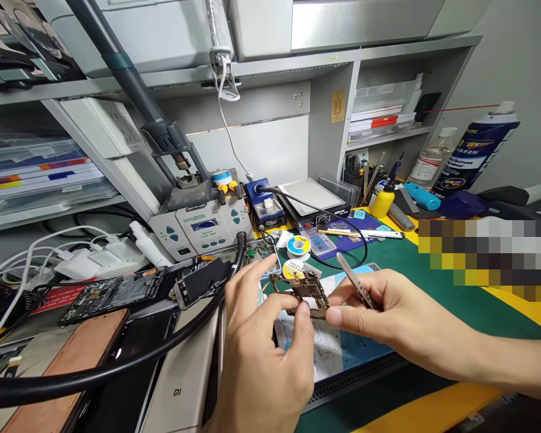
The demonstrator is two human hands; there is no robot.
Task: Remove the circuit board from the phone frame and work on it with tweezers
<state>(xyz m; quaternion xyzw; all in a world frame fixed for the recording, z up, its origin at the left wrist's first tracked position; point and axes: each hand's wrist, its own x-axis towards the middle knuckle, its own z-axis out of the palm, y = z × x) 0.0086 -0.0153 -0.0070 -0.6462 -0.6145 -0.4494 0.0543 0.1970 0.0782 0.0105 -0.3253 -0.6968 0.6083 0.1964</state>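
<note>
Between both hands, above the work mat, is a small dark phone circuit board [309, 290] with an irregular outline. My left hand [270, 343] pinches its near left edge between thumb and fingers, the index finger raised. On the board's right edge rest the thumb and index fingertips of my right hand [381, 304]. Metal tweezers [354, 279] lie tucked in that same right hand, pointing up and to the left. Beneath the board a printed blue and white sheet [329, 355] lies on the mat, partly hidden by my hands.
A black hose [117, 370] crosses the left side over several phones [180, 373]. Behind the hands stand a soldering station [205, 228], solder spools [299, 245] and a hot plate [315, 201]. A yellow bottle [383, 203] and spray can [478, 147] stand at the right.
</note>
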